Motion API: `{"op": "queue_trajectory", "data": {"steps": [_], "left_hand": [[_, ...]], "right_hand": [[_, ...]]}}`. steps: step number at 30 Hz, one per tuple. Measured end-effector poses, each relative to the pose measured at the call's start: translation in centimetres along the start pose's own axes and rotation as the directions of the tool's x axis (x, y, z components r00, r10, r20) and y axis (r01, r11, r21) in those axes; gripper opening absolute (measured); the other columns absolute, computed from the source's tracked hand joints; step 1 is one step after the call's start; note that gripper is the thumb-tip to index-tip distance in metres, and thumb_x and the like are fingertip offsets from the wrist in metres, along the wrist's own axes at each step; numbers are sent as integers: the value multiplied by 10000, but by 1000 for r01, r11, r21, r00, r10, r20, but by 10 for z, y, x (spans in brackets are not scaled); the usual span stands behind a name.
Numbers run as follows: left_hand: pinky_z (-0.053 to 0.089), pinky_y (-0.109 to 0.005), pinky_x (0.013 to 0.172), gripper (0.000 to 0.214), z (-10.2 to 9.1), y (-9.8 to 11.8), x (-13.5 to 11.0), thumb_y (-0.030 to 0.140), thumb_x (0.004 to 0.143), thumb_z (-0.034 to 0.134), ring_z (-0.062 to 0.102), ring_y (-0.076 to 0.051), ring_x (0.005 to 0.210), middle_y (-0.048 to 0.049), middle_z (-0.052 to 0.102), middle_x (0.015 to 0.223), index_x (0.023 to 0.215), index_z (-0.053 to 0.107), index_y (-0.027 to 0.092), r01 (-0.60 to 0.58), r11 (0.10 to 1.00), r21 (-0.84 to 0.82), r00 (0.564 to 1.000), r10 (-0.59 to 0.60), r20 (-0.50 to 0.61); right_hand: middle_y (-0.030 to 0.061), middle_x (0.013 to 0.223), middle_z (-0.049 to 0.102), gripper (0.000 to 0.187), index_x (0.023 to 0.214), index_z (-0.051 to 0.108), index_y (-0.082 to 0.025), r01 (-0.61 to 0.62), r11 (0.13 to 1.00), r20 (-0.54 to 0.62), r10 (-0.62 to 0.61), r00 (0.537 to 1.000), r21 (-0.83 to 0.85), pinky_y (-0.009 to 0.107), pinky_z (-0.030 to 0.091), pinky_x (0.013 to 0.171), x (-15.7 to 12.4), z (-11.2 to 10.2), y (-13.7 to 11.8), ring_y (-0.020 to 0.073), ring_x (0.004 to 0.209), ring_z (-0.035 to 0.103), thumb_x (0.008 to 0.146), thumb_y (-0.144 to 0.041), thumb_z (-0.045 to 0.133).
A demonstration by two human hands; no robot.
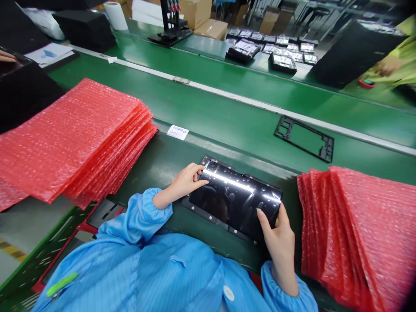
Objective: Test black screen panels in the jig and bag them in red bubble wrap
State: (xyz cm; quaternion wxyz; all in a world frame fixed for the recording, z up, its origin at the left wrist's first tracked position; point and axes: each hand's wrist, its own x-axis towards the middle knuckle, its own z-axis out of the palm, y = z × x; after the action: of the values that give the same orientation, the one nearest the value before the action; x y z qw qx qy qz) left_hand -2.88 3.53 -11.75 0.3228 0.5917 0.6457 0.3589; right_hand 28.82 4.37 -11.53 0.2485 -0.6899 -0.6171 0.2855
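Two closed on one thing: my left grip [183, 184] and right grip [280, 245] pinch a glossy panel [234, 201] in a black tray [203, 214], glare hiding its face.

Two of the person's own hands are at lower centre, a left hand [183, 184] and a right hand [279, 242], both on one glossy black panel [234, 201]. There are two black frames: one under that panel [191, 208], one lying open at centre right [303, 138]. Two stacks of red bubble bags sit on either side, one at left [74, 138], one at right [357, 234]. One white paper label [177, 132] lies above the panel. Two co-worker's hands show, one at the left edge [6, 56], one at upper right [388, 65]. One tape roll [115, 15] stands at top left, and three cardboard boxes [195, 13] are at top centre, though more may be hidden. The small trays on the far belt [273, 47] are too many and too small to count exactly — well over a dozen.
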Motion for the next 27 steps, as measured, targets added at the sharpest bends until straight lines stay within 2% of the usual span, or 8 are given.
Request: {"op": "queue_trajectory", "data": {"steps": [9,17,20,23,27], "left_hand": [[456,-292,704,345,0,1,0,385,823,683,522,-129,679,-11,560,921,1097,613,188,-3,1000,18,1000,3,2],[470,-299,708,355,-1,3,-1,379,838,672,531,-140,689,-18,558,920,1119,612,170,-2,998,61,1000,1,12],[500,-332,771,412,2,7,-6,381,889,609,590,-185,812,-60,573,1023,1246,566,180,-35,975,218,999,30,28],[515,-374,820,461,10,9,-14,356,960,490,606,-246,960,-117,565,1119,1375,469,154,-93,885,455,996,88,31],[540,-364,760,458,19,6,-20,356,997,394,619,-251,936,-131,576,1082,1394,444,133,-140,781,609,986,166,13]], "right_hand": [[90,1003,744,785,1434,474,-191,7,1000,-7,-7,1000,3,386,515,769,0,0,2,315,930,700,796,-618,637],[85,1039,734,820,1479,419,-205,35,999,-3,-35,999,9,354,523,775,0,0,3,289,946,702,804,-619,629],[99,1026,735,851,1501,386,-190,48,997,-4,-48,999,-66,333,521,692,-1,-2,2,276,839,706,811,-639,607],[91,917,742,869,1503,377,-168,41,991,20,-38,999,-125,320,499,611,-1,-4,3,239,641,672,818,-661,585],[69,843,728,837,1490,391,-167,68,986,58,-59,997,-156,311,487,586,2,-5,4,219,567,640,839,-671,543]]}}
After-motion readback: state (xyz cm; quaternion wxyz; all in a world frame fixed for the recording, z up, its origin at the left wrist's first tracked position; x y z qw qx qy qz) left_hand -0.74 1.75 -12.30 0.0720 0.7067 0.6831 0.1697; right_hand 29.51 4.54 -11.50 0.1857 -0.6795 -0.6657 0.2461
